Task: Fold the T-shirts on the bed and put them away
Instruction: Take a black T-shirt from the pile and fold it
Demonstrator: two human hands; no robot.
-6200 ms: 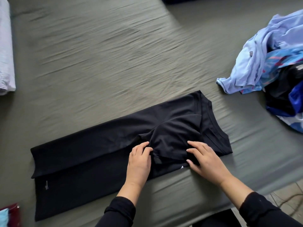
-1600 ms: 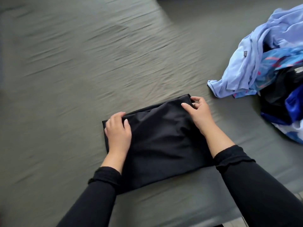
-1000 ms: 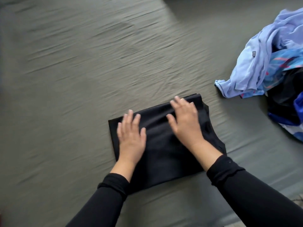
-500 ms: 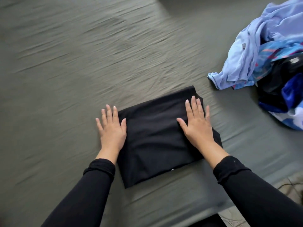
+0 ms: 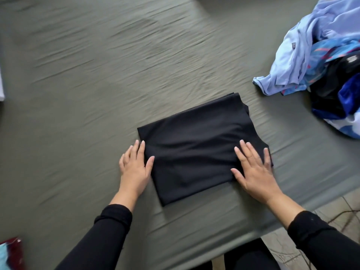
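Left hand (image 5: 134, 168) is lying flat, fingers straight and close together, palm down on the bed sheet (image 5: 97, 84). Its fingertips and thumb are touching the left edge of the folded black T-shirt (image 5: 194, 149); not gripping anything.

Right hand (image 5: 255, 172) is also lying flat, fingers straight and slightly spread, pressing on the shirt's near-right corner. Fingers are on the fabric, heel of the palm is sitting past the shirt's edge on the sheet. Some motion blur on this hand, so exact finger contact is unclear.

Both arms are wearing black long sleeves (image 5: 109, 227).

Black T-shirt is sitting folded into a compact rectangle, turned a bit so its far-right corner is pointing away. It is lying on the grey-green sheet near the bed's near edge, between the two hands.

Unfolded clothes pile (image 5: 319, 61) is sitting far right on the bed, well apart from the folded shirt: light blue shirt on top, patterned blue piece, something black, deep blue fabric below.

Red and light blue item (image 5: 9, 254) is showing at the bottom-left corner; too cropped to identify. Pale fabric edge (image 5: 1, 82) is showing at the left border. Tiled floor (image 5: 341, 209) is showing at bottom right, past the bed edge.
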